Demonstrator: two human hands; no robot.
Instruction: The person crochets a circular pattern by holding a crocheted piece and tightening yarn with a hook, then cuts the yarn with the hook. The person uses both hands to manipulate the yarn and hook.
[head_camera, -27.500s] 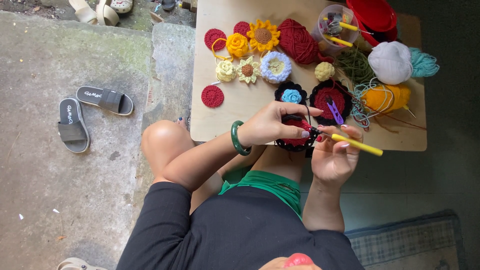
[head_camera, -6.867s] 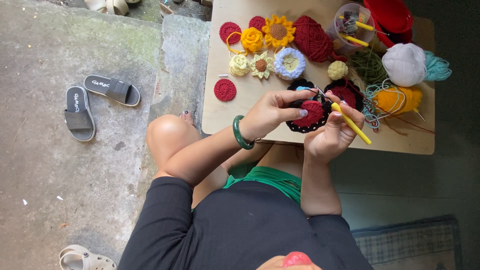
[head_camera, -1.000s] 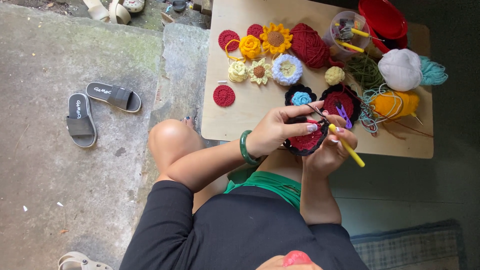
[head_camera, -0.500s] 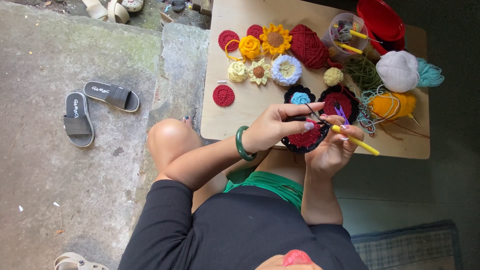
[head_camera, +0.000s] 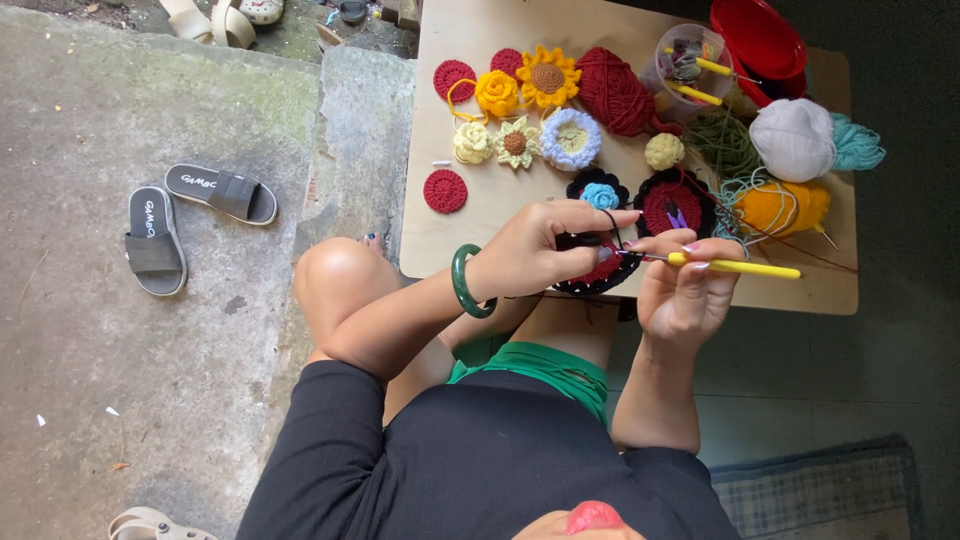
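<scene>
My left hand, with a green bangle on the wrist, pinches a round red and black crochet piece at the near edge of a low wooden table. My right hand grips a yellow-handled crochet hook, its metal tip pointing left into the piece. Black yarn loops over my left fingers. Both hands hover just above the table's front edge, over my lap.
Crocheted flowers and discs, a dark red yarn ball, white, teal and orange yarn, a clear cup of hooks and a red bowl lie on the table. Grey sandals rest on the concrete at left.
The hook handle has levelled out and now points right; my hands have shifted slightly toward me along the table edge. The crochet piece stays pinched in my left hand.
</scene>
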